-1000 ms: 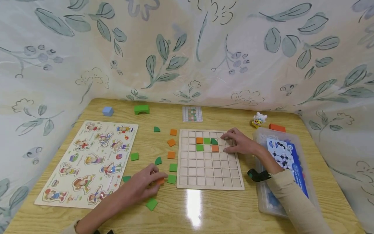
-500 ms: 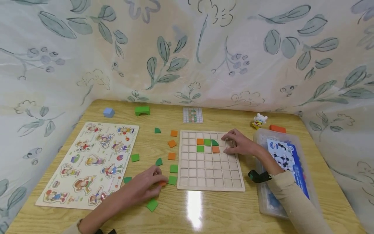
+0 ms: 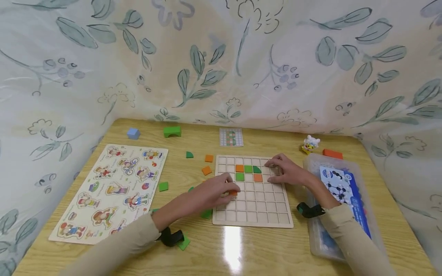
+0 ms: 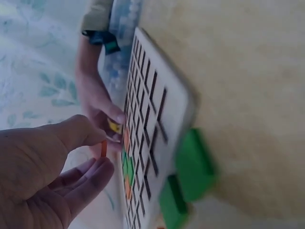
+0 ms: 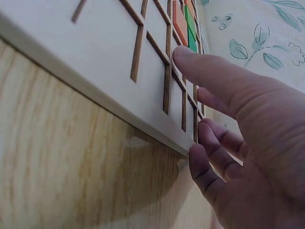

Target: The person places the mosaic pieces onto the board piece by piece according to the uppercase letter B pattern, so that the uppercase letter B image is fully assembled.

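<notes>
A wooden grid board [image 3: 262,207] lies in the middle of the table. It holds orange tiles [image 3: 239,168] and green tiles [image 3: 248,168] in its upper rows. My left hand [image 3: 230,191] pinches a small orange tile [image 3: 234,193] over the board's left columns; the left wrist view shows this orange tile [image 4: 104,149] between thumb and fingers, beside the board [image 4: 152,109]. My right hand [image 3: 276,168] rests flat on the board's upper right part. In the right wrist view its fingers [image 5: 200,67] lie straight on the grid board [image 5: 95,62].
Loose green tiles [image 3: 163,186] and orange tiles [image 3: 206,170] lie left of the board. A character puzzle [image 3: 110,191] sits at the left, a clear plastic box [image 3: 345,214] at the right. A blue cube [image 3: 133,133], green arch block [image 3: 172,131], pattern card [image 3: 231,137] and toy figure [image 3: 310,143] stand at the back.
My left hand picked up an orange tile from the table left of the board and moved right with it over the board's left columns. The right hand stayed in place.
</notes>
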Available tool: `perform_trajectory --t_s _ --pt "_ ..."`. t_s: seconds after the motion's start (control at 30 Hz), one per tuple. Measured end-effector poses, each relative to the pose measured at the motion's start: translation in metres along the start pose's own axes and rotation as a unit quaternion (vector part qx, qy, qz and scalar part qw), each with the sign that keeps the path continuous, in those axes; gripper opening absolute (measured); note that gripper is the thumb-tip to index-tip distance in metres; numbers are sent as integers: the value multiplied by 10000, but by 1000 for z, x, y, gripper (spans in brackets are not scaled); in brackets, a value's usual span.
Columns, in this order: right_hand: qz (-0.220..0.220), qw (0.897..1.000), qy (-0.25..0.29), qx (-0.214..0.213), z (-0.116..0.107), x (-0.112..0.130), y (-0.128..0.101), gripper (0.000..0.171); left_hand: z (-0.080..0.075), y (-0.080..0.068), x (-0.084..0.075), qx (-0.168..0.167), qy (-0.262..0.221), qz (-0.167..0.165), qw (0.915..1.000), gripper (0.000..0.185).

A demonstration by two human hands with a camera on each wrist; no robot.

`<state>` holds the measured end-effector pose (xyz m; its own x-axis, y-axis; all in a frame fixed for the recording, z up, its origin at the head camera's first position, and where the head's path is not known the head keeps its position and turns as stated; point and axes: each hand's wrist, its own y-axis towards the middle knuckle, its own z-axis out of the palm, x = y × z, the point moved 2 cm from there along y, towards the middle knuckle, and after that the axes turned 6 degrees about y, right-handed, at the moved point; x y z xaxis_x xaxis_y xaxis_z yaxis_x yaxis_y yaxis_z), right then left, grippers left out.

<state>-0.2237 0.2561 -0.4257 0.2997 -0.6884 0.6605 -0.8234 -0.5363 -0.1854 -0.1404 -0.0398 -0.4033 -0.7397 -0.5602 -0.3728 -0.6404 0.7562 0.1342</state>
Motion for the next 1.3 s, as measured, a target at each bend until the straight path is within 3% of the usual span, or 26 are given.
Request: perform_trajectory --t_s 0.13,0.3,0.73,1.3 --pt "-30 10000 57 26 1 -2 -1 49 10 33 5 114 166 -7 9998 22" --pt "-2 10000 -8 -19 -2 -2 -1 49 17 48 14 174 -160 -91 9997 23" --pt "84 10000 -30 14 -2 -1 1 49 22 42 26 94 -284 -4 9996 21" --pt "73 10000 0 4 -3 -2 1 48 20 40 19 100 -206 5 9997 26"
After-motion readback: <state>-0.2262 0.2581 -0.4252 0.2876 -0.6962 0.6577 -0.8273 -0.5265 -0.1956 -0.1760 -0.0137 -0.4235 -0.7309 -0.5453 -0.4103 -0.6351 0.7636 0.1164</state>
